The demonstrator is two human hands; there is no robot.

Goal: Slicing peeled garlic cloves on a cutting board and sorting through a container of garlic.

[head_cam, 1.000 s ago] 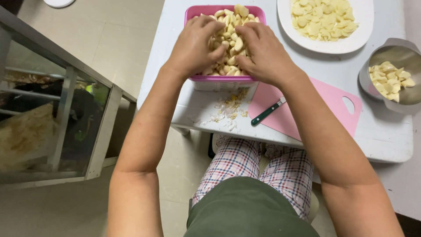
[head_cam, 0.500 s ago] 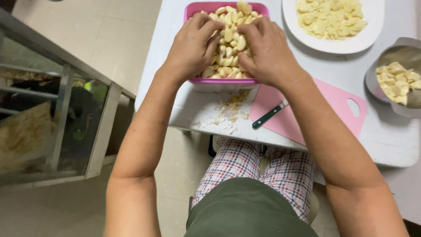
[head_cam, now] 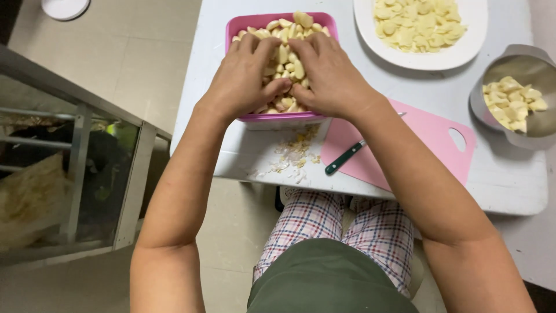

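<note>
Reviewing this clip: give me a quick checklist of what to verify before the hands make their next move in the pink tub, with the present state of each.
1. Both hands in the pink tub: ok; left hand and right hand rest on the garlic cloves.
2. What each hand grips: cannot tell; fingers curl into the cloves.
3. Tub fully on the white table: ok.
4. Knife clear of the hands: ok; it lies on the pink cutting board under the right forearm, untouched.
5. White plate and metal bowl clear of the arms: ok.
6. Peel scraps near the table edge: not ok.
</note>
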